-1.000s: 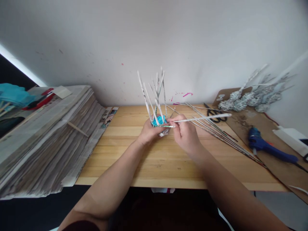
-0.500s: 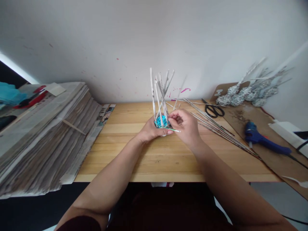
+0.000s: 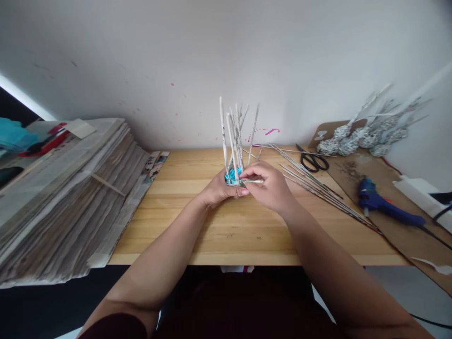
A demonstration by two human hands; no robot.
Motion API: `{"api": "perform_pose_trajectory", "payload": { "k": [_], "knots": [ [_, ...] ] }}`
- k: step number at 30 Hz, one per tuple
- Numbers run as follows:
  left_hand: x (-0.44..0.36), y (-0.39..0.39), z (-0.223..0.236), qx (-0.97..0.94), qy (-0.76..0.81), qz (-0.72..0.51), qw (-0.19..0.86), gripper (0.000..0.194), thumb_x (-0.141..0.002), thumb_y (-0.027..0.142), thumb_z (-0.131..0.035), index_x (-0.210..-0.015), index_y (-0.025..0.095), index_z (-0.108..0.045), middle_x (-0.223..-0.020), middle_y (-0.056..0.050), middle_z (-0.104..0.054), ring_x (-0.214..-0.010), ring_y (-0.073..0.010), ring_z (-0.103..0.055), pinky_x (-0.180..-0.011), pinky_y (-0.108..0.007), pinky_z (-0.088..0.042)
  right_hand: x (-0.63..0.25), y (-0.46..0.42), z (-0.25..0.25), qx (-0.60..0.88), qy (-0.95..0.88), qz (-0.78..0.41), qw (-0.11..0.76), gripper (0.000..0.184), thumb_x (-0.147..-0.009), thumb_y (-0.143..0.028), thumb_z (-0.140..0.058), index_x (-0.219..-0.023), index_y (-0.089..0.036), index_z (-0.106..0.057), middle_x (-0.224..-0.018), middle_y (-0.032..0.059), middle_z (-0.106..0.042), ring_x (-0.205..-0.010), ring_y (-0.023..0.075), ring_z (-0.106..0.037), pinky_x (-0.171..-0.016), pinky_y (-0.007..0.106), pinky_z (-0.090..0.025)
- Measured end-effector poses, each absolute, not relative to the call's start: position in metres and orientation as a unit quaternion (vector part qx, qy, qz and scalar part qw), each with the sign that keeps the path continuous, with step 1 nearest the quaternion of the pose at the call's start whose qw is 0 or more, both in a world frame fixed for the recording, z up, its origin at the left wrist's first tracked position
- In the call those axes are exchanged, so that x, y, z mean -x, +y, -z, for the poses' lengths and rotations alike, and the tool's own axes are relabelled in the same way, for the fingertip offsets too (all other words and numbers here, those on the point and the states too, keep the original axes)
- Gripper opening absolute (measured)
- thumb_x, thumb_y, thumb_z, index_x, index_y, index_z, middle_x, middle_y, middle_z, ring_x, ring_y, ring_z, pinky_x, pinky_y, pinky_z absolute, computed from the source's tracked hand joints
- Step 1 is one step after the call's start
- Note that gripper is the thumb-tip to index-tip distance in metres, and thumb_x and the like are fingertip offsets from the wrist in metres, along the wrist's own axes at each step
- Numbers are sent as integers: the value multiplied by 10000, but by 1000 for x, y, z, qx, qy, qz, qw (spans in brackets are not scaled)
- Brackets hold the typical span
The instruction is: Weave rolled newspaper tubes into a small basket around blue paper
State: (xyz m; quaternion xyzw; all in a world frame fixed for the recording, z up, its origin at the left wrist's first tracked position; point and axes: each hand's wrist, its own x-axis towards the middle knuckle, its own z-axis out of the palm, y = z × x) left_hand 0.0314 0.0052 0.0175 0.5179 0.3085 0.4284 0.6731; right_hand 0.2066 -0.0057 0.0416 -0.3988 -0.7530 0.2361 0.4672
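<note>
A small woven paper base (image 3: 231,182) with bright blue crumpled material (image 3: 233,174) in it is held just above the tabletop. Several rolled newspaper sticks (image 3: 222,127) rise from it, some leaning across each other. My left hand (image 3: 218,190) wraps round its left and near side, thumb along the front. At the right side, my right hand (image 3: 270,184) has its fingers pinched together on a rolled paper strip (image 3: 256,181), which lies roughly level across the front of the uprights. My fingers partly hide the lower weave.
Loose paper sticks (image 3: 318,190) lie to the right on the wooden table (image 3: 226,235), near black scissors (image 3: 312,163). A blue glue gun (image 3: 388,207) rests on cardboard (image 3: 388,245); wrapped paper pieces (image 3: 363,139) stand behind. A tall newspaper stack (image 3: 63,207) occupies the left.
My right hand has shifted slightly left, and the strip's near end has moved up a little. The rear right upright stands apart from the others now. My left hand keeps its hold.
</note>
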Motion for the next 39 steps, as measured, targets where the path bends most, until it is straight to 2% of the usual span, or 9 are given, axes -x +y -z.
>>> {"api": "perform_pose_trajectory", "payload": {
  "k": [3,11,14,17,19,23,31,39],
  "knots": [
    [-30,6,-17,-512,323,-432,668,608,-544,277,-970,-996,151,-583,-779,2,-642,-631,-101,-557,-555,-229,-444,-208,-7,-44,377,-781,-184,463,167,-784,-90,-629,-844,-226,-704,-924,52,-719,-944,216,-678,-854,376,-546],
    [-30,6,-20,-511,327,-439,662,555,-573,315,-956,-979,142,-619,-798,-12,-642,-652,-101,-550,-562,-230,-427,-206,-9,-41,399,-770,-169,469,216,-806,-93,-600,-955,-233,-669,-996,64,-730,-910,225,-701,-801,368,-574],
    [-29,7,-19,-499,321,-452,666,555,-587,317,-949,-1005,146,-627,-836,-21,-651,-684,-108,-563,-563,-226,-424,-206,-8,-40,411,-771,-141,465,190,-820,-113,-604,-954,-237,-657,-933,56,-718,-866,228,-692,-783,366,-561],
    [-28,8,-19,-489,312,-463,670,530,-612,316,-937,-1011,145,-633,-821,-16,-641,-673,-99,-550,-548,-217,-412,-206,-7,-40,395,-787,-94,464,145,-827,-126,-605,-905,-244,-639,-906,56,-713,-901,248,-680,-825,390,-548],
    [-27,8,-19,-490,309,-461,672,522,-630,327,-928,-1026,145,-641,-819,-16,-642,-666,-96,-546,-541,-211,-406,-207,-7,-41,381,-793,-69,470,170,-831,-118,-595,-938,-244,-637,-964,67,-721,-957,260,-673,-862,406,-544],
    [-26,9,-18,-502,312,-448,671,470,-659,362,-913,-985,139,-657,-796,-19,-643,-651,-95,-542,-529,-212,-407,-207,-8,-41,369,-808,-74,453,264,-846,-96,-570,-1060,-236,-634,-1009,75,-723,-953,257,-665,-855,407,-543],
    [-30,5,-20,-462,333,-465,678,527,-607,358,-941,-972,146,-625,-774,-2,-634,-622,-91,-551,-503,-206,-391,-207,-9,-41,365,-814,-78,445,210,-865,-103,-561,-1002,-246,-629,-978,67,-714,-945,258,-650,-853,410,-537],
    [-23,9,-22,-452,311,-454,701,561,-615,346,-944,-1042,162,-631,-826,-17,-677,-637,-98,-593,-517,-212,-395,-206,-15,-47,347,-810,-54,470,303,-848,-133,-623,-1117,-272,-639,-1168,86,-696,-1156,295,-635,-1024,505,-500]
  ]
}}
